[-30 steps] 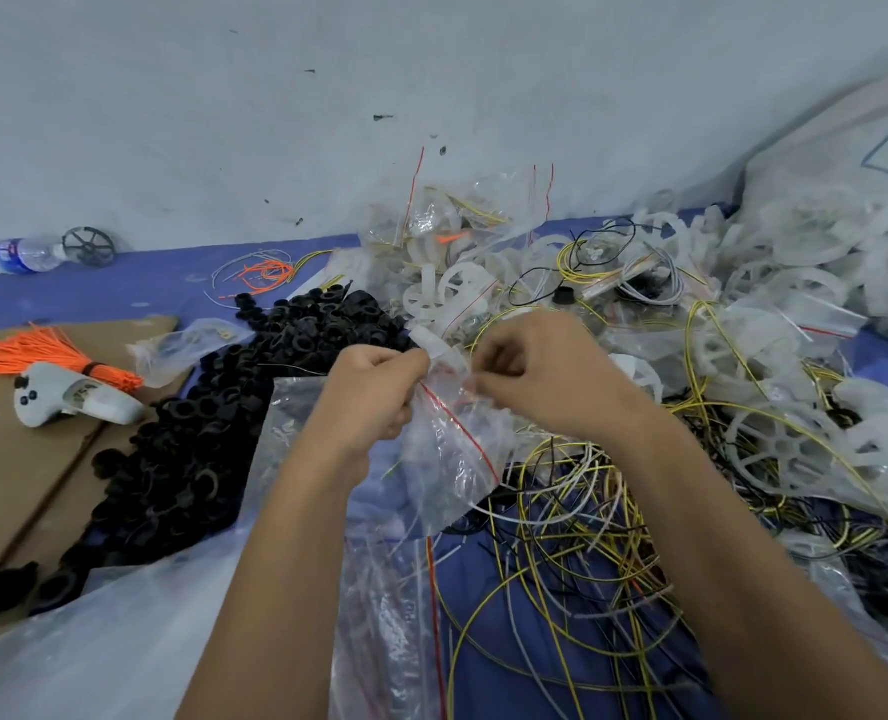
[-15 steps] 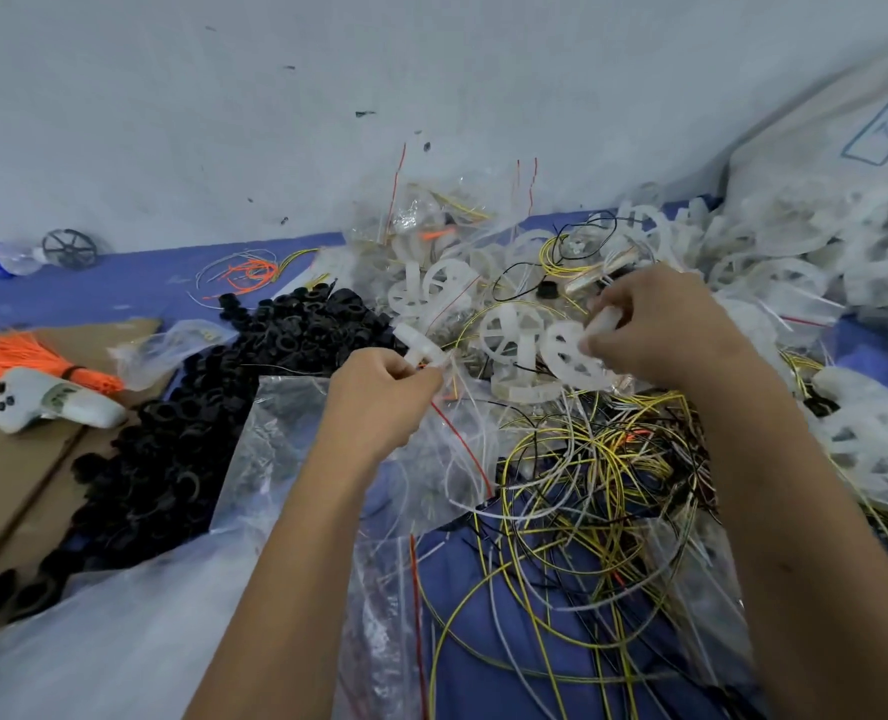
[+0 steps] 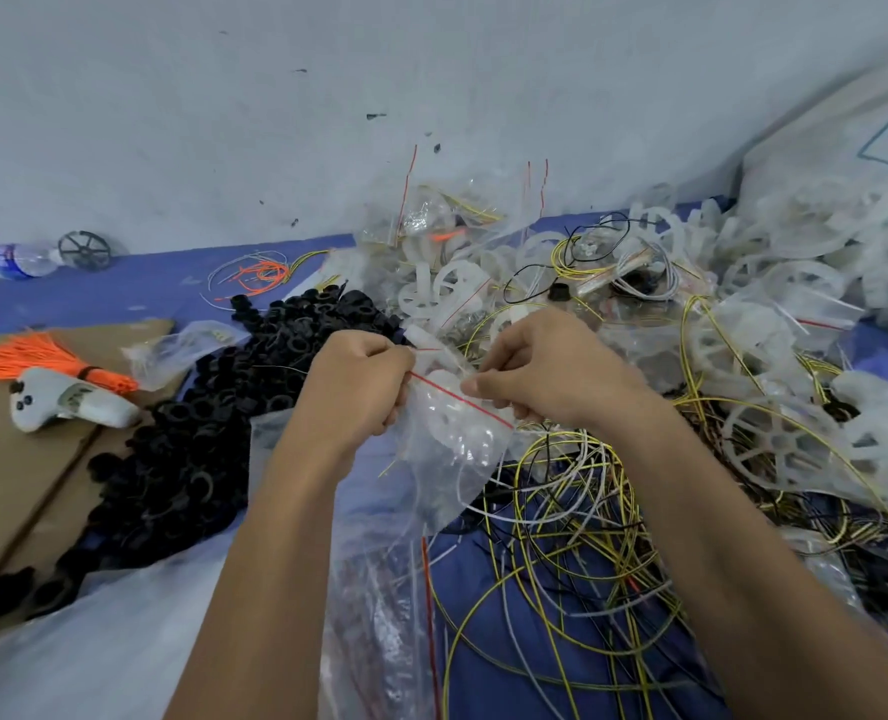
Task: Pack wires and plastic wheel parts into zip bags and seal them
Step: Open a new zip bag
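A small clear zip bag (image 3: 452, 444) with a red strip along its mouth hangs between my hands, with white plastic wheel parts showing inside. My left hand (image 3: 358, 387) pinches the bag's left top corner. My right hand (image 3: 540, 371) pinches the right side of the mouth. A tangle of yellow, white and black wires (image 3: 577, 517) lies just below and right of the bag. White plastic wheels (image 3: 774, 444) are heaped to the right and behind.
A pile of black rings (image 3: 187, 439) lies left of my hands. Cardboard (image 3: 15, 480) at the left carries a white controller (image 3: 67, 402) and an orange wire bundle (image 3: 31, 358). Filled zip bags (image 3: 447, 226) lean on the wall. A water bottle (image 3: 18, 259) lies far left. Loose empty bags (image 3: 379, 631) lie near the front.
My right hand reached out to the white wheels on the right, then came back to the bag. Both hands now hold the bag's mouth again, with wheel parts inside.
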